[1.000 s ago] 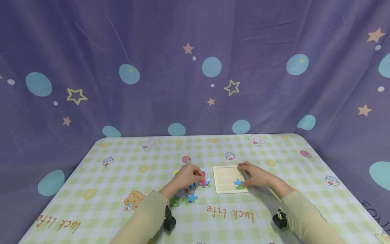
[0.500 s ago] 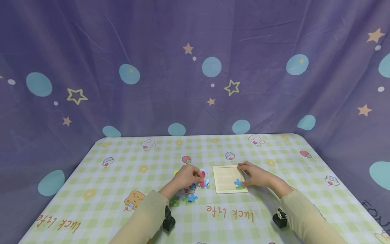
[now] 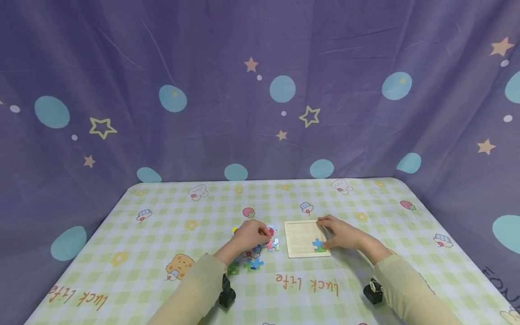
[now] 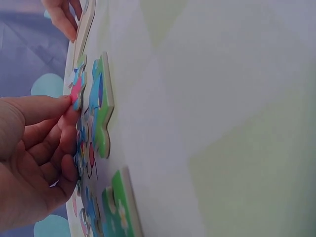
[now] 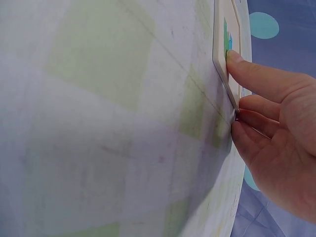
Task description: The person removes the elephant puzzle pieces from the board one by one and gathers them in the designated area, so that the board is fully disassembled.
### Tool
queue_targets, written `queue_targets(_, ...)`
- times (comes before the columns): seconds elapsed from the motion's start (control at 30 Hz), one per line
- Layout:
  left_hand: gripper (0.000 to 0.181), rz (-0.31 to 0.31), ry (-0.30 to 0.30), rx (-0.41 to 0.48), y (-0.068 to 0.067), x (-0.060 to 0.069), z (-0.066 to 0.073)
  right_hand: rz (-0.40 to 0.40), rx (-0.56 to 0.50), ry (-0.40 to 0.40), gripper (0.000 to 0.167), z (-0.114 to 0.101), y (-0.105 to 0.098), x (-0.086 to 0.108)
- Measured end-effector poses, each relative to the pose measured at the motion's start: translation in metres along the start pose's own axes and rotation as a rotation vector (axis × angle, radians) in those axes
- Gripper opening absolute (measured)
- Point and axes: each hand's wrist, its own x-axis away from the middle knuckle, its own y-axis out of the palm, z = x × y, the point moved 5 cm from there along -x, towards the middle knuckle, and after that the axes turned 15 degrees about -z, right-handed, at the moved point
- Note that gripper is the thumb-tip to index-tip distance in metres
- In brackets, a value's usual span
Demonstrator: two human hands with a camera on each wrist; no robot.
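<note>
Left of the wooden puzzle tray [image 3: 300,239], my left hand [image 3: 248,235] pinches a red-and-blue jigsaw piece [image 4: 77,92] between thumb and fingers, low over the pile. Several other pieces lie around it, among them a blue-green piece [image 4: 102,106] and a green piece [image 4: 121,207]. Part of the pile is hidden under the hand. My right hand [image 3: 343,234] holds the tray's right side, its thumb at the blue-and-green corner piece [image 3: 318,245] inside the tray and the other fingers along the outer edge [image 5: 226,84].
A green-and-white checked cloth [image 3: 162,234] with printed cartoons covers the table. Behind the table hangs a purple curtain [image 3: 260,113]. One blue-green piece [image 3: 254,264] and a green piece [image 3: 233,268] lie on the near side of the pile.
The jigsaw piece at my left fingertips has turned, so its red and white parts face differently. My left hand stays nearly in place; the right hand and the tray have not moved.
</note>
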Motion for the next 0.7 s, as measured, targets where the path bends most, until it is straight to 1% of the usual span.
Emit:
queue_targets(0.17,0.007,-0.02,-0.03,0.012,0.001,-0.001,0.001,0.001,0.005,-0.009,0.069,-0.001,0.0,-0.001)
queue_targets(0.37,0.007,-0.013,-0.024,0.005,-0.001,-0.003,0.002,0.006,0.006,-0.006,0.068,-0.002,-0.001,0.001)
queue_targets(0.53,0.005,-0.006,0.008,0.001,-0.002,-0.004,0.007,0.008,0.01,-0.004,0.068,-0.002,0.0,0.0)
queue_targets(0.7,0.004,-0.013,0.058,0.016,0.001,-0.006,0.016,0.002,0.009,0.001,0.069,-0.001,0.0,0.0)
